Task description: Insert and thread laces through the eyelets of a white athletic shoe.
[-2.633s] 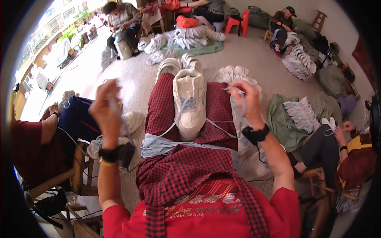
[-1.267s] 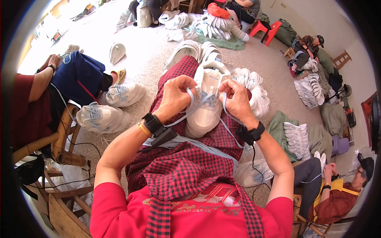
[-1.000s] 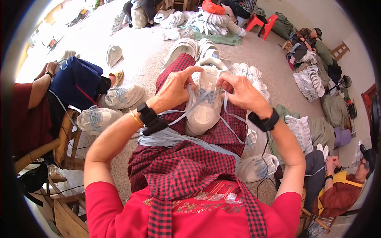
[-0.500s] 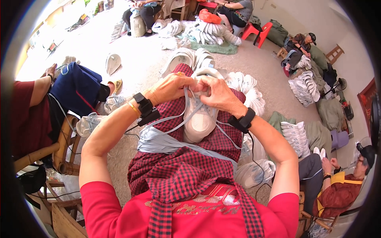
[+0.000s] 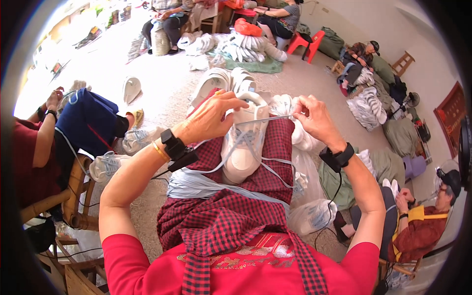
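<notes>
On my lap, over a red-and-black checked apron [image 5: 196, 209], a white sneaker [image 5: 241, 166] rests with its toe toward me. Pale blue-grey laces cross its front, and loose lengths trail to both sides. My right hand [image 5: 317, 120], closed in a pinch, holds the shoelace [image 5: 270, 119] taut to the right across the upper eyelets. At the shoe's left collar is my left hand [image 5: 211, 115], thumb and index finger apart, the fingertips by the tongue. A bundle of pale blue laces [image 5: 201, 184] lies across my lap below the toe.
More white shoes [image 5: 211, 81] stand beyond my knees. A bagged shoe [image 5: 312, 216] sits at my right. People work nearby: one on the left with a navy cloth [image 5: 91, 115], one at right in a yellow-strapped apron [image 5: 423, 223]. A red chair [image 5: 312, 45] stands farther back.
My hands were together at the shoe's collar; now they are apart. The right one has drawn the lace out to the right, while the left has moved slightly left.
</notes>
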The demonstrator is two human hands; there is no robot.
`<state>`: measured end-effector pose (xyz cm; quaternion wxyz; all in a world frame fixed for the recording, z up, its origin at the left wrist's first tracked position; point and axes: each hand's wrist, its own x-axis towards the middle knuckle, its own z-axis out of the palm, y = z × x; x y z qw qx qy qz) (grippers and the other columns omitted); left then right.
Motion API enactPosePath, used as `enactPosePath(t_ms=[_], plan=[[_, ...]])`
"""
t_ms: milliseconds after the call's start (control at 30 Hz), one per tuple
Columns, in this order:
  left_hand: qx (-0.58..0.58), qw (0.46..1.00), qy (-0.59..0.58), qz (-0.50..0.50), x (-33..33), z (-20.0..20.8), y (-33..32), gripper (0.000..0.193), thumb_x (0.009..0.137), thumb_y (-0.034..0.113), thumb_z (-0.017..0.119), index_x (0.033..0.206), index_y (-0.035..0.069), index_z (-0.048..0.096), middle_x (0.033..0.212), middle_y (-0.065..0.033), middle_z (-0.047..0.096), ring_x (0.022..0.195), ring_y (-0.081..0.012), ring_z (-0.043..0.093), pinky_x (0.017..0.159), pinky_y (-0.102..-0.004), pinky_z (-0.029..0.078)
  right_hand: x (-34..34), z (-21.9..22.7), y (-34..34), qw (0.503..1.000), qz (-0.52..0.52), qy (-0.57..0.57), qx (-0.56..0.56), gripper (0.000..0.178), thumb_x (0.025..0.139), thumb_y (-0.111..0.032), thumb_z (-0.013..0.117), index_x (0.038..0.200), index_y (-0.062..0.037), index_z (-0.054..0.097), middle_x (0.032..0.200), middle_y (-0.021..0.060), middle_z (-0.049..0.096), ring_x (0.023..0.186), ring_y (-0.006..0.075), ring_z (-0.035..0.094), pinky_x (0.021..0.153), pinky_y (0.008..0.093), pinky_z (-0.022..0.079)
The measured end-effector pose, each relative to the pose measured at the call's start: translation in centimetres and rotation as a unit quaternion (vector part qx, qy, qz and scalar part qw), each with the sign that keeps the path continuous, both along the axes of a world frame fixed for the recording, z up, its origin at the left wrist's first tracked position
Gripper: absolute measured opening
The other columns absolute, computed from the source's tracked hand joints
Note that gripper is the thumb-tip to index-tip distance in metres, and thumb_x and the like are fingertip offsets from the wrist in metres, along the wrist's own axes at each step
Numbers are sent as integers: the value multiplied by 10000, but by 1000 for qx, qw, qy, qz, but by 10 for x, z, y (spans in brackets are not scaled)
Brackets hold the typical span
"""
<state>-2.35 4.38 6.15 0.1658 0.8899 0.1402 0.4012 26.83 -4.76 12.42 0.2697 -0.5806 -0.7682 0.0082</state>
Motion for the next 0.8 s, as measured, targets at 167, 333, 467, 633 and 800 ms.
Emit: enactPosePath(t_ms=[167, 333, 467, 633, 800], plan=[[13, 998, -43, -52, 57, 5, -1, 206, 871, 84, 652, 1045, -8, 713, 907, -138, 678, 732, -226, 646, 659, -349, 517, -22, 12, -10, 999, 48, 9, 9, 96, 797, -53, 666, 837, 0, 598, 775, 143, 607, 693, 255, 615, 644, 381, 499], [-247, 968, 27, -38, 45, 23, -13, 215, 872, 163, 686, 929, -40, 727, 722, -106, 697, 653, -143, 647, 624, -310, 516, -31, 16, -7, 988, 42, 121, -89, 155, 815, -107, 696, 904, 1, 628, 898, 163, 681, 802, 254, 680, 715, 366, 530], [-228, 971, 23, 64, 18, 16, -12, 220, 846, 157, 717, 861, -62, 728, 718, -149, 691, 647, -158, 651, 635, -329, 525, -40, -21, 23, 991, 106, 83, 2, 259, 843, -158, 691, 1057, -22, 640, 985, 126, 686, 851, 234, 666, 740, 338, 532], [-178, 978, 45, 100, 16, -3, -13, 171, 797, 105, 711, 854, -56, 724, 777, -199, 688, 720, -261, 695, 675, -364, 537, -51, -66, 59, 982, 131, 134, -39, 294, 844, -165, 649, 1109, -39, 633, 1083, 156, 662, 1010, 288, 630, 902, 393, 496], [-108, 982, 60, 144, 21, -10, -23, 121, 785, 64, 641, 790, -52, 674, 801, -221, 656, 715, -376, 653, 654, -445, 505, -48, -73, 61, 982, 135, 125, -48, 293, 790, -116, 571, 1067, -50, 640, 1107, 125, 607, 1043, 269, 575, 907, 360, 484]])
